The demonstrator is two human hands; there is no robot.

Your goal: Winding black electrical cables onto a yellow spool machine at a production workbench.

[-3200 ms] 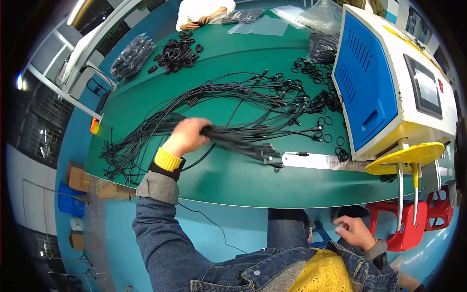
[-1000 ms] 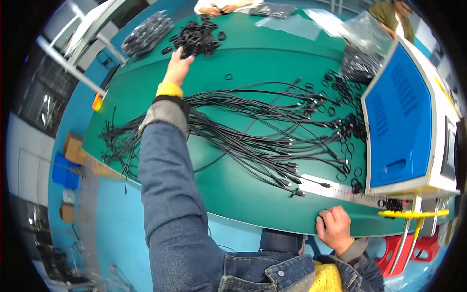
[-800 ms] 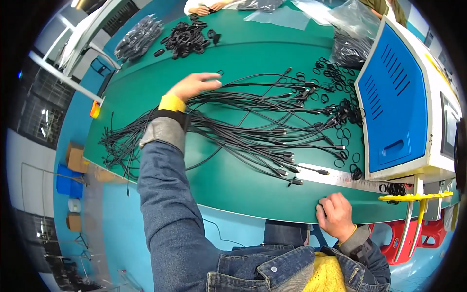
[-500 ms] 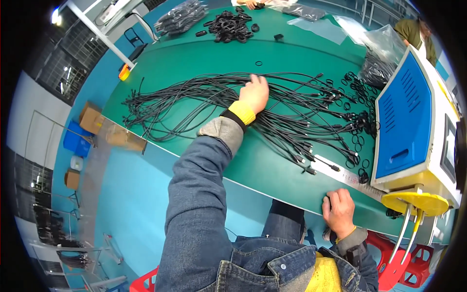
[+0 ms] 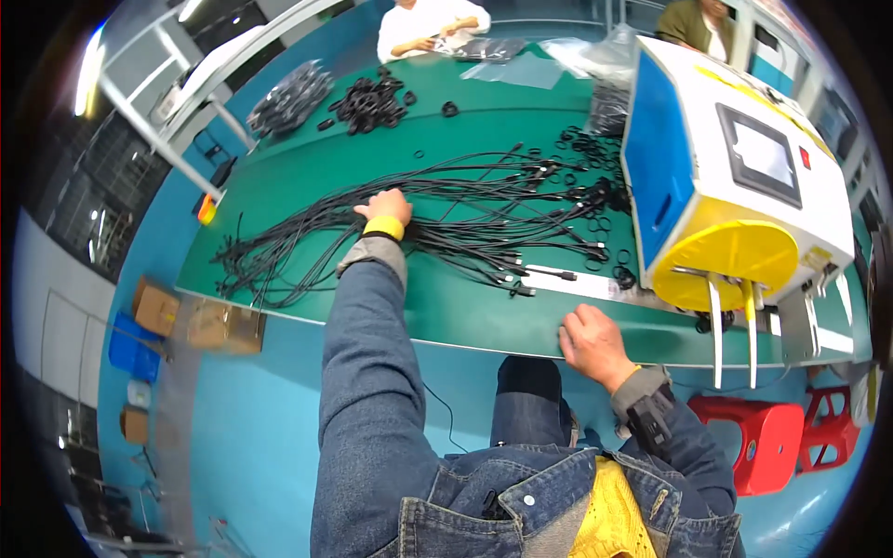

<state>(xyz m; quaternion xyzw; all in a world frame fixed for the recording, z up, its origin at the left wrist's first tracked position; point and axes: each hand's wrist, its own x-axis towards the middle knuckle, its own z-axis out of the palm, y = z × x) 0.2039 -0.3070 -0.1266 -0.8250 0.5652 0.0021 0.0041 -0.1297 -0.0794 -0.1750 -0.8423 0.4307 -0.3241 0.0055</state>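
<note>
A long bundle of thin black cables [image 5: 307, 219] lies across the green table, its connector ends fanned out to the right. My left hand [image 5: 386, 206] is over the middle of the bundle, its fingers curled down round some of the cables; the fingertips are partly hidden. My right hand [image 5: 593, 342] rests at the table's near edge, loosely closed, with nothing visible in it. Between that hand and the cable ends lies a white ruler strip [image 5: 581, 283]. Small black rings [image 5: 595, 223] are scattered among and beyond the connectors.
A blue and white machine [image 5: 735, 158] with a yellow disc [image 5: 726, 265] and metal rods stands at the right. Black coiled parts [image 5: 370, 104] and a bagged pile [image 5: 290, 98] lie at the back. A person in white [image 5: 428, 28] works opposite. Red stools [image 5: 767, 442] stand below right.
The view has tilted up, showing more of the machine and the people opposite. My left hand has moved leftward along the cables. My right hand stays at the table edge.
</note>
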